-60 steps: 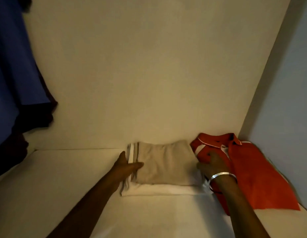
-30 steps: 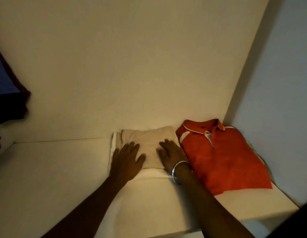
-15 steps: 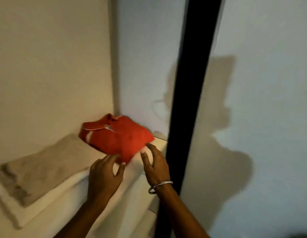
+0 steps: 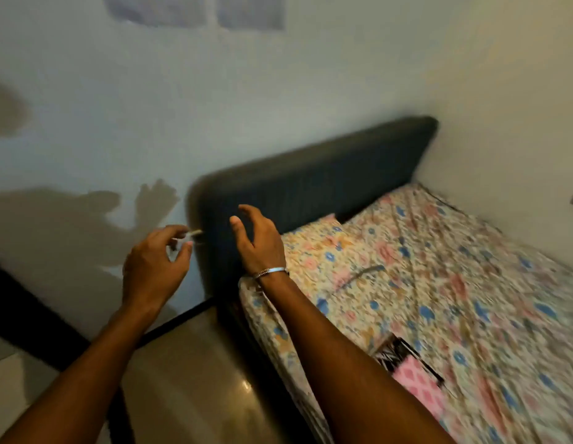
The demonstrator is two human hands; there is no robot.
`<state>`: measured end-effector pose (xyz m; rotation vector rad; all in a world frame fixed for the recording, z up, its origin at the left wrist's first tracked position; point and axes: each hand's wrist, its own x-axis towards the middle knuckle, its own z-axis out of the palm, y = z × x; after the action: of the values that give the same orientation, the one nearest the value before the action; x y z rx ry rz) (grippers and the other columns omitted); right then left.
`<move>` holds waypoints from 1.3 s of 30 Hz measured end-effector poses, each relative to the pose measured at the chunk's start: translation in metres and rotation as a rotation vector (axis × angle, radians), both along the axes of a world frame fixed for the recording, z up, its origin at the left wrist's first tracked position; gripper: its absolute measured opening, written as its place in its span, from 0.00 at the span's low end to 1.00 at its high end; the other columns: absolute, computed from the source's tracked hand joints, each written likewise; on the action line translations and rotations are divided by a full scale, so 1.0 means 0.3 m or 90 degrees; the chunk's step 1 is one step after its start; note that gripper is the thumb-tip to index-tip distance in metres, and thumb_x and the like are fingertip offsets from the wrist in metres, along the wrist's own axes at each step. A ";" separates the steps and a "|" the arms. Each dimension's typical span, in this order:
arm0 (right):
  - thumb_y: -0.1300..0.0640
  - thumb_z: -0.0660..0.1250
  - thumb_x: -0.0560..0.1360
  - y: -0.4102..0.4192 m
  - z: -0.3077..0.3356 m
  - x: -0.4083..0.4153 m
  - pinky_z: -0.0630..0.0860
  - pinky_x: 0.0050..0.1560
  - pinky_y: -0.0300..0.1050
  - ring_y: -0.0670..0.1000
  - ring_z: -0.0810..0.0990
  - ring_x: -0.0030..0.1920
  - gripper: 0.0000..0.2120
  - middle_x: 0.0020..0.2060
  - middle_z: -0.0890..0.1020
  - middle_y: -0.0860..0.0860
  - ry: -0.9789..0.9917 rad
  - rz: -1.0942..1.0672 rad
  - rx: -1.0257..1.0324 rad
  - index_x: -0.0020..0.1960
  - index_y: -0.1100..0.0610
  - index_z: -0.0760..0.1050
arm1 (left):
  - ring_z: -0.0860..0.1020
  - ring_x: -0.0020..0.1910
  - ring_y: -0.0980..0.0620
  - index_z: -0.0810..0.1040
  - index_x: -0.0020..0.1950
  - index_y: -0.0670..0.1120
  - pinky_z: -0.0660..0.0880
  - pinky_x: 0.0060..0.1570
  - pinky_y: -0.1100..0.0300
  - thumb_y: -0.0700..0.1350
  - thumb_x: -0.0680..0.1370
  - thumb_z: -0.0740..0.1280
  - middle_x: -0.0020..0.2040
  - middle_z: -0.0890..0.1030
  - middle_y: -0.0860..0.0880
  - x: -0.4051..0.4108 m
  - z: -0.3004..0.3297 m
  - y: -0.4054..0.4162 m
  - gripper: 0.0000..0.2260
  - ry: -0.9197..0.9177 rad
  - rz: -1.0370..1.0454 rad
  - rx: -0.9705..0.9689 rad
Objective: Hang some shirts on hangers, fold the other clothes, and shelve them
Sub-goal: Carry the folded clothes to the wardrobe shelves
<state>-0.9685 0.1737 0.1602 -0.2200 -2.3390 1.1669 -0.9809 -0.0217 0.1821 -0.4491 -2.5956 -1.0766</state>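
Observation:
My left hand [image 4: 153,267] hangs in the air before the pale wall, fingers loosely curled, holding nothing. My right hand [image 4: 257,240], with a silver bracelet at the wrist, is raised in front of the dark headboard [image 4: 326,174] with fingers relaxed and empty. On the bed's floral sheet [image 4: 439,277] lies a pink patterned cloth [image 4: 419,386] beside a black printed piece [image 4: 392,352], near the bed's left edge and partly under my right forearm. The shelf and its folded clothes are out of view.
A floral pillow [image 4: 314,248] lies against the headboard. A strip of shiny floor [image 4: 195,373] runs between the wall and the bed. A dark frame edge [image 4: 31,318] crosses the lower left. The picture is blurred by motion.
The view has swung right from the shelf with the beige and red folded shirts to the bed. Both hands have left the clothes and now hang empty in the air.

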 end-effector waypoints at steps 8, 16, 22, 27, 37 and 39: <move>0.41 0.58 0.82 0.603 -0.277 0.581 0.76 0.59 0.54 0.53 0.77 0.63 0.21 0.63 0.80 0.50 -0.102 -0.204 -0.062 0.69 0.50 0.73 | 0.82 0.46 0.53 0.84 0.56 0.50 0.79 0.48 0.53 0.44 0.78 0.72 0.49 0.85 0.52 0.339 -0.224 0.720 0.07 -0.158 -0.240 -0.014; 0.48 0.64 0.81 0.947 -0.547 1.089 0.78 0.54 0.50 0.51 0.81 0.56 0.16 0.58 0.82 0.50 -0.240 -0.327 -0.191 0.67 0.51 0.74 | 0.81 0.44 0.61 0.85 0.55 0.54 0.81 0.45 0.57 0.46 0.79 0.71 0.49 0.85 0.57 0.730 -0.522 1.112 0.06 -0.305 -0.340 -0.083; 0.55 0.68 0.79 1.000 -0.801 1.281 0.81 0.51 0.51 0.51 0.82 0.50 0.13 0.51 0.82 0.50 -0.358 -0.435 -0.361 0.63 0.52 0.75 | 0.81 0.41 0.62 0.86 0.55 0.52 0.80 0.42 0.62 0.43 0.78 0.72 0.46 0.86 0.55 0.866 -0.718 1.204 0.07 -0.396 -0.341 -0.131; 0.56 0.70 0.77 0.992 -1.070 1.295 0.81 0.53 0.51 0.51 0.83 0.48 0.15 0.51 0.82 0.50 -0.440 -0.492 -0.477 0.63 0.53 0.75 | 0.82 0.47 0.55 0.85 0.58 0.46 0.82 0.51 0.52 0.37 0.78 0.72 0.52 0.85 0.50 0.870 -0.963 1.314 0.11 -0.482 -0.359 -0.136; 0.62 0.78 0.70 1.162 -1.442 1.244 0.80 0.44 0.45 0.50 0.81 0.46 0.33 0.60 0.81 0.58 -0.458 -0.655 -0.710 0.71 0.59 0.67 | 0.78 0.54 0.52 0.72 0.64 0.47 0.74 0.38 0.66 0.43 0.74 0.76 0.56 0.78 0.54 0.775 -1.460 1.542 0.21 -0.745 -0.397 -0.317; 0.60 0.78 0.70 1.176 -1.440 1.240 0.74 0.33 0.37 0.50 0.81 0.42 0.26 0.51 0.84 0.56 -0.444 -0.738 -0.708 0.64 0.62 0.72 | 0.79 0.47 0.56 0.73 0.57 0.48 0.71 0.31 0.69 0.44 0.75 0.75 0.50 0.79 0.56 0.773 -1.485 1.542 0.15 -0.715 -0.395 -0.318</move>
<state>-0.5965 0.5265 -0.2719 -2.2335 -1.1355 1.6167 -0.7488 0.4408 -0.2633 -1.0542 -3.9245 -0.9837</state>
